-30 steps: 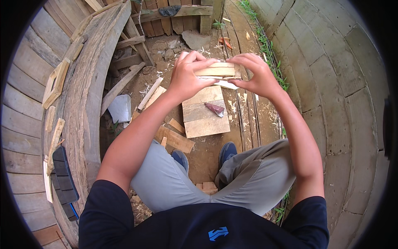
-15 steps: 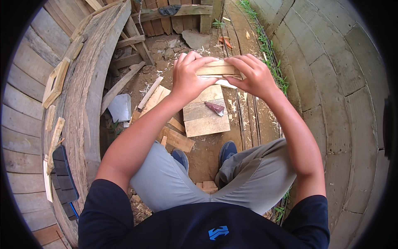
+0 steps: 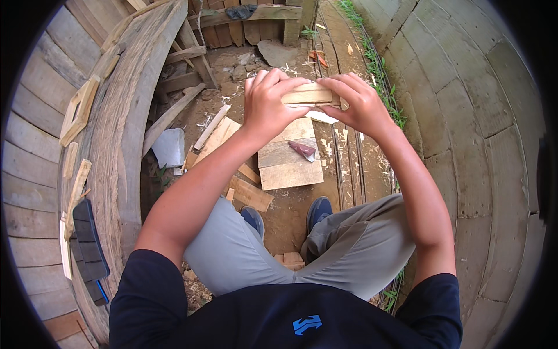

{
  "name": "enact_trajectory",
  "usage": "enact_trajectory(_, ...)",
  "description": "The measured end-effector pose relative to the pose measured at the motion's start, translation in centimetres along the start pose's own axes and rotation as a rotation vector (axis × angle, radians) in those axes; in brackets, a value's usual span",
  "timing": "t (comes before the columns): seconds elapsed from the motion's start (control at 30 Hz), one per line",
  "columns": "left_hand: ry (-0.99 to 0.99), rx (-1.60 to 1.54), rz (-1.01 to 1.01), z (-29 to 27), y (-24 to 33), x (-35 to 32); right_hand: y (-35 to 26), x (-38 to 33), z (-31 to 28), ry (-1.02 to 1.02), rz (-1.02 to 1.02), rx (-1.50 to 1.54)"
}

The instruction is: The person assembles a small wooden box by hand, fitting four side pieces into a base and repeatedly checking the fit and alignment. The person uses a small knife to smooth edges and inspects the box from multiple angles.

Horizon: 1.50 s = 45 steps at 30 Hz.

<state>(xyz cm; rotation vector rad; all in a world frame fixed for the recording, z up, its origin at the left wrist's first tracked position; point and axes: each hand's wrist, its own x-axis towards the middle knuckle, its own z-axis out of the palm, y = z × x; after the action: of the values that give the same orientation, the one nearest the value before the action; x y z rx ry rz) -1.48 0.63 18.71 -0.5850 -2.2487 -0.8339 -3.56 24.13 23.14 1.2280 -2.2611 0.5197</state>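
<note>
Between my two hands is a small wooden frame [image 3: 303,96] of pale strips, raised above the ground ahead of me. My left hand [image 3: 269,104] is closed on its left end, thumb along the near side. Its right end is gripped by my right hand [image 3: 356,102], fingers over the far edge and thumb underneath. My fingers hide both ends. Below lies a square wooden board [image 3: 289,173] on the dirt, with a folded piece of dark red sandpaper [image 3: 302,151] on top. A white flat piece [image 3: 321,117] shows just beneath my right hand.
A thick timber beam [image 3: 125,116] runs along my left, bearing another wooden frame [image 3: 79,111], wood strips and a dark phone [image 3: 90,238]. Wood offcuts [image 3: 251,194] and a grey stone slab [image 3: 169,148] lie on the ground. A block wall [image 3: 465,128] rises on my right.
The wooden frame and both hands have shifted very slightly to the right, with the grip unchanged. The sandpaper and board lie as before.
</note>
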Motion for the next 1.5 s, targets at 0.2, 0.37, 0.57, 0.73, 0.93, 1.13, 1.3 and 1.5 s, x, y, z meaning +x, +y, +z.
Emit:
enact_trajectory(0.2,0.039,-0.042,0.032,-0.1,-0.3,0.1,-0.7,0.5,-0.3,-0.037,0.057,0.017)
enact_trajectory(0.37,0.035,-0.069,0.014,-0.3,-0.2,-0.1,-0.9,0.2,-0.3,0.021,0.025,-0.013)
enact_trajectory(0.57,0.038,-0.144,0.006,0.0,-0.2,-0.1,-0.9,0.1,-0.4,0.051,0.036,0.016)
enact_trajectory(0.73,-0.002,-0.167,-0.014,0.2,-0.3,-0.1,-1.1,-0.1,-0.6,0.023,0.085,0.014)
enact_trajectory(0.93,-0.016,-0.166,-0.028,0.5,0.0,0.0,-1.2,-0.3,-0.7,0.020,0.129,0.018)
enact_trajectory(1.13,-0.015,-0.092,-0.001,0.3,-0.7,0.2,-1.1,0.3,-0.6,0.016,0.103,0.038)
enact_trajectory(1.3,0.057,-0.071,0.098,-0.1,-0.8,0.6,-1.5,0.7,-0.8,0.047,0.118,0.143)
enact_trajectory(1.5,0.000,-0.068,0.085,-0.5,-0.5,0.5,-0.9,0.2,-0.9,0.028,0.052,0.093)
